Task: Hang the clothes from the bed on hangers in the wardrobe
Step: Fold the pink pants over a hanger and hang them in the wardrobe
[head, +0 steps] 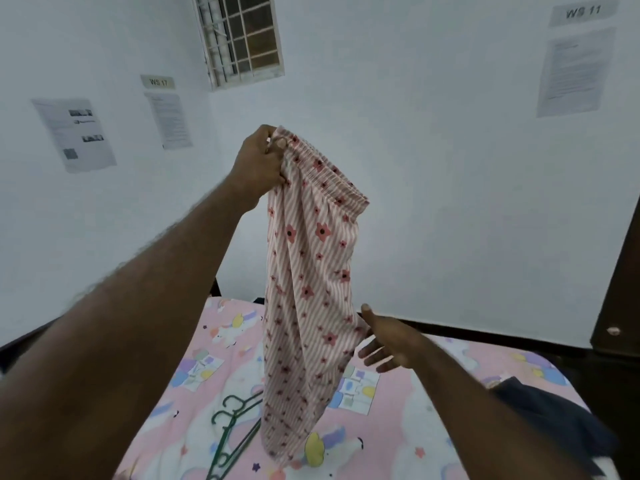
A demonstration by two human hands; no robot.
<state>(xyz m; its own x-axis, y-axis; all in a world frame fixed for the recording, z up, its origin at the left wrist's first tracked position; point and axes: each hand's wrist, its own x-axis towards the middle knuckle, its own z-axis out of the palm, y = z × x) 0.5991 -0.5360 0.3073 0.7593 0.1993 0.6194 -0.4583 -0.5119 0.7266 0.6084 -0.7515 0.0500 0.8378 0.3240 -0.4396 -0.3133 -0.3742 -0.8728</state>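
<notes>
My left hand (260, 161) grips the elastic waistband of pink striped pyjama trousers with red flowers (308, 289) and holds them up high over the bed. The trousers hang straight down, their hems just above the sheet. My right hand (382, 344) is lower, to the right of the cloth, fingers spread and straight, its thumb by the fabric's edge. Green plastic hangers (230, 434) lie on the bed under the trousers. A dark garment (550, 410) lies at the bed's right side.
The bed (408, 410) has a pink cartoon-print sheet. A dark wooden wardrobe (620, 289) stands at the right edge. White walls with taped papers and a barred window (242, 36) are behind the bed.
</notes>
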